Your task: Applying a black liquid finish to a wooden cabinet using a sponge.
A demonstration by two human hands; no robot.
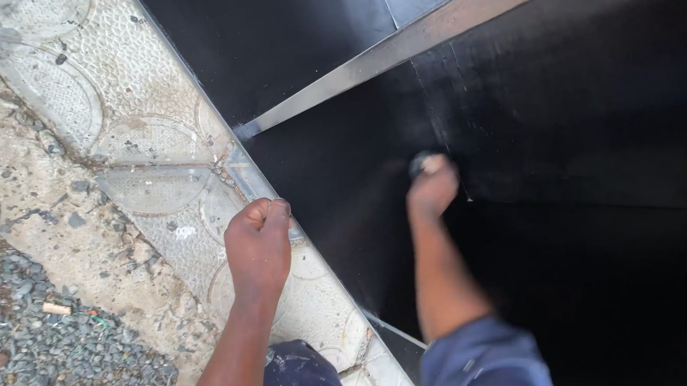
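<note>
- Left hand (pixel 259 239) sits on the near edge of the black metal box (pixel 582 119), fingers curled tight into a fist around the rim, thumb tucked against them.
- That rim runs on a slant from upper left to lower right, and the fist grips it about halfway along.
- Right hand (pixel 432 188) is reaching down inside the box, arm stretched out from a blue sleeve (pixel 491 369).
- Its fingers are closed around a small dark thing (pixel 423 163) with a pale patch at the top; it's blurred, so what it is cannot be told.
- That dark thing is pressed against the black inner wall, close to the corner where two walls meet.
- A bare grey metal bar (pixel 382 58) crosses the box on a slant above both hands, one end meeting the rim.
- Outside the box, on the left, patterned paving slabs (pixel 105 102) lie along the rim, cracked and dusty.
- Further left there's bare dirt and grey gravel (pixel 30 333), with a small bit of wood lying among the stones.
- Down at the bottom, a paint-speckled dark knee (pixel 302 375) shows between the arms.
</note>
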